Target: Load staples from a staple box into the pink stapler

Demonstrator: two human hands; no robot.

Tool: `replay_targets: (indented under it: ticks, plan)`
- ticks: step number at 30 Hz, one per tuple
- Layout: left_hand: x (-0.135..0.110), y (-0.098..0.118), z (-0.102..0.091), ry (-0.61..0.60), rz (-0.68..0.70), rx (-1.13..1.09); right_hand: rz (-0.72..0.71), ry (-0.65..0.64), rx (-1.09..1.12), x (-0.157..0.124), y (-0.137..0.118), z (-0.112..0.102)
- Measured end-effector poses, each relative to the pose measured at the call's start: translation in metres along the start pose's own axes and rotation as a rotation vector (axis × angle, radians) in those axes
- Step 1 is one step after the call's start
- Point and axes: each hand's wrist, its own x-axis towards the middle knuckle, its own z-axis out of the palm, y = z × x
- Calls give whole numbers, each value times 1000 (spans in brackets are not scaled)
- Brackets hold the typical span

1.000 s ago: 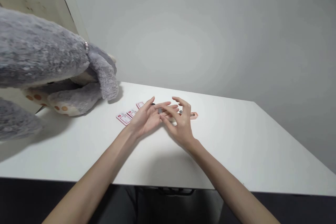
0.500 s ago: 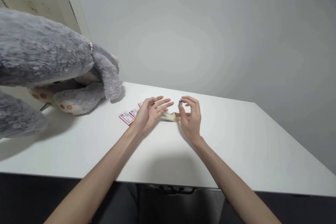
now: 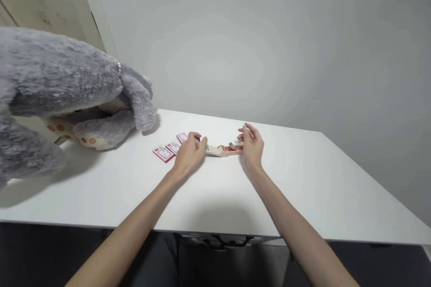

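My left hand [image 3: 191,154] is closed in a pinch over the left end of an opened case, with a small dark and silvery piece [image 3: 197,139] at its fingertips. The case has a cream half [image 3: 215,150] on the left and an orange-lined half [image 3: 232,152] on the right. A small shiny metal piece [image 3: 232,145] lies tilted in the orange half. My right hand [image 3: 253,147] is beside the right end, its raised fingers pinching a small silvery piece [image 3: 244,127] too small to name.
Left of my left hand lie red-and-white flat boxes [image 3: 163,153] in a slanting row on the white table [image 3: 303,188]. A large grey plush toy [image 3: 67,67] takes up the left side. A grey wall [image 3: 269,54] stands behind the table.
My left hand has turned from open, palm up, to a pinch at the case's left end. My right hand has moved right, uncovering the orange half and the metal piece in it.
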Motion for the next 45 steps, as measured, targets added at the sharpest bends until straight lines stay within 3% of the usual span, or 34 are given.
replay_targets:
  ticks: [3,10,32,40,45]
  plan:
    - [-1,0,0,-80,9,9,44,14,21,3,2,-1]
    - [-2,2,-1,-138,2,20,75,-42,55,3,1,1]
    - [1,-3,3,-107,-62,-84,344,-205,173,5,7,0]
    - [1,-2,2,-109,-64,-73,346,-133,197,11,3,-3]
    - [1,-2,2,-105,-47,-51,240,-110,1,6,-4,-4]
